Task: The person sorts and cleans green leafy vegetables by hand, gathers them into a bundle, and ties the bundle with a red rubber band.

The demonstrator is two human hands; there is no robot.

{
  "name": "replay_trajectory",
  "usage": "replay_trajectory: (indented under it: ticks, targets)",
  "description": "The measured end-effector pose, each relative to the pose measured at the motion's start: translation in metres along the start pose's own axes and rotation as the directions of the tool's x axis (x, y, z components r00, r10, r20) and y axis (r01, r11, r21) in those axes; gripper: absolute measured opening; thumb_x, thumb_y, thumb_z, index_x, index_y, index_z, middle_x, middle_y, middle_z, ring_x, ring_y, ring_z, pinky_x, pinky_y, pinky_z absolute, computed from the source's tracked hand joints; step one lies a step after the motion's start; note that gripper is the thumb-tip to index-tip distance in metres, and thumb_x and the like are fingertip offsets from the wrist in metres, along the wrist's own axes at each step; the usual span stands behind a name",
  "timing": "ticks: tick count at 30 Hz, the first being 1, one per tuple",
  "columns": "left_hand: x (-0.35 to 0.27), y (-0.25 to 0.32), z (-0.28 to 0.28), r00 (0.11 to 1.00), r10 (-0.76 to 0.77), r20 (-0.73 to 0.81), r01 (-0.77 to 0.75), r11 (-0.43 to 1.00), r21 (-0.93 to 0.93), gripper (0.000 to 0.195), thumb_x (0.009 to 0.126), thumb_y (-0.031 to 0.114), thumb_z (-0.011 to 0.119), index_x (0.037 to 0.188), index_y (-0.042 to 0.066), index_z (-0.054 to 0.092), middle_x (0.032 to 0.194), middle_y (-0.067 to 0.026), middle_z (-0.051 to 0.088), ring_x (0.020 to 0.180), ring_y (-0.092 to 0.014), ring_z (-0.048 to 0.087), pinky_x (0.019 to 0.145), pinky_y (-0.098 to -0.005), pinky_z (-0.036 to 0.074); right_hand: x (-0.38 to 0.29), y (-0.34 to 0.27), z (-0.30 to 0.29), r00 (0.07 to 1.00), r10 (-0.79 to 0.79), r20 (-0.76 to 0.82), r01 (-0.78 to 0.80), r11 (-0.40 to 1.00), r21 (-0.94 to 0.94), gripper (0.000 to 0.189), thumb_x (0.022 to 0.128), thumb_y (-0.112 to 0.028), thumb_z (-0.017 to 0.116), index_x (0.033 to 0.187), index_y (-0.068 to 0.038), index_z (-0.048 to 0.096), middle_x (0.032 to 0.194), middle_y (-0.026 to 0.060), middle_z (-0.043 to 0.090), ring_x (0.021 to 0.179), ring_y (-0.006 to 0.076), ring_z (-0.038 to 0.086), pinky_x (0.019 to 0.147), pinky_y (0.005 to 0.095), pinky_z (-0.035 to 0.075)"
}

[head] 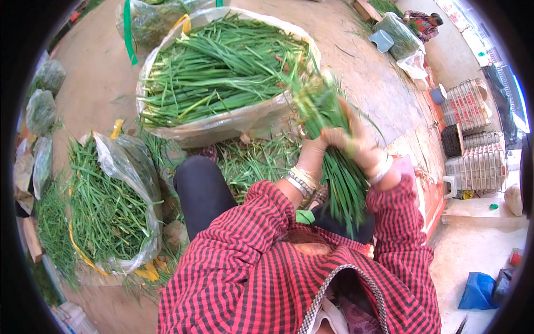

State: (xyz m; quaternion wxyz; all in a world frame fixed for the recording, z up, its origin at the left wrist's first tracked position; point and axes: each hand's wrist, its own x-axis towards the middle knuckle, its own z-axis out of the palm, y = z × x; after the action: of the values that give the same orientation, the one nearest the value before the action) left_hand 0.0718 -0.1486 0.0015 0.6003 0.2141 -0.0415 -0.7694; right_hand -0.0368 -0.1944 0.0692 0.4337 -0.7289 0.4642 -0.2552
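Note:
A bunch of long flat-leaved garlic chives (338,167) lies lengthwise between my two hands, its leaf ends hanging over my right knee. My left hand (319,146) grips the bunch from its left side. On its other side, my right hand (365,150) is closed around the same leaves, blurred by motion. The pale stem ends (311,89) point away from me and are blurred too. Just beyond and to the left stands a large clear plastic bag (233,125), its top rolled open, filled with layered chives (225,71).
Loose leaves (258,163) litter the ground before my knees. At left, a second plastic bag (125,154) holds tangled greens (108,208). Stacked plastic crates (475,167) stand at right. Another person (423,25) sits far right, near a blue-grey stool (381,41).

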Motion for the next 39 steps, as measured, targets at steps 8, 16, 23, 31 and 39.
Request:
replay_trajectory:
  ticks: [8,16,23,31,39]
  targets:
    - [0.015,-0.1,-0.097,0.842,-0.506,-0.185,0.383,0.804,-0.455,0.027,0.085,0.035,0.064,0.093,0.009,0.065,0.087,-0.0061,0.069,0.077,-0.025,0.066,0.078,-0.039,0.053,-0.085,0.105,0.018,0.788,0.558,0.262,-0.464,0.817,-0.343,0.103,0.073,-0.032,0.082,0.144,0.008,0.02,0.13,0.0203,0.051,0.118,0.0242,0.051,0.101,0.0317,0.04]
    - [0.036,-0.119,-0.15,0.64,-0.736,-0.221,0.628,0.667,-0.402,0.06,0.084,0.056,0.063,0.127,0.014,0.052,0.124,-0.0087,0.057,0.103,-0.028,0.061,0.087,-0.0495,0.052,0.015,0.18,0.035,0.141,0.87,0.472,-0.482,0.477,-0.735,0.072,0.075,-0.046,0.074,0.123,0.004,0.055,0.109,0.0181,0.066,0.094,0.0264,0.065,0.084,0.0375,0.052]
    - [0.047,-0.106,-0.16,0.722,-0.689,-0.062,0.574,0.647,-0.502,0.047,0.087,0.027,0.069,0.124,0.004,0.05,0.115,-0.0118,0.063,0.102,-0.028,0.063,0.089,-0.0474,0.053,0.043,0.331,0.05,0.111,0.805,0.583,0.022,0.584,-0.811,0.05,0.09,-0.047,0.05,0.115,-0.005,0.064,0.111,0.027,0.063,0.104,0.0369,0.06,0.088,0.0429,0.047]
    - [0.061,-0.122,-0.154,0.739,-0.669,0.077,0.574,0.566,-0.592,0.037,0.091,0.02,0.059,0.12,-0.002,0.051,0.113,-0.017,0.063,0.104,-0.034,0.063,0.095,-0.0484,0.049,0.079,0.212,0.058,0.249,0.821,0.514,-0.135,0.555,-0.821,0.063,0.087,-0.059,0.055,0.112,-0.002,0.066,0.105,0.0256,0.066,0.094,0.0341,0.063,0.086,0.0402,0.047]
    - [0.061,-0.122,-0.124,0.744,-0.656,-0.126,0.619,0.748,-0.24,0.032,0.087,0.019,0.067,0.114,0.004,0.058,0.107,-0.0116,0.065,0.089,-0.027,0.065,0.072,-0.0391,0.059,0.082,0.17,0.06,0.023,0.923,0.384,-0.3,0.372,-0.878,0.073,0.075,-0.061,0.07,0.112,0.003,0.066,0.1,0.0174,0.067,0.09,0.0247,0.063,0.079,0.0365,0.049]
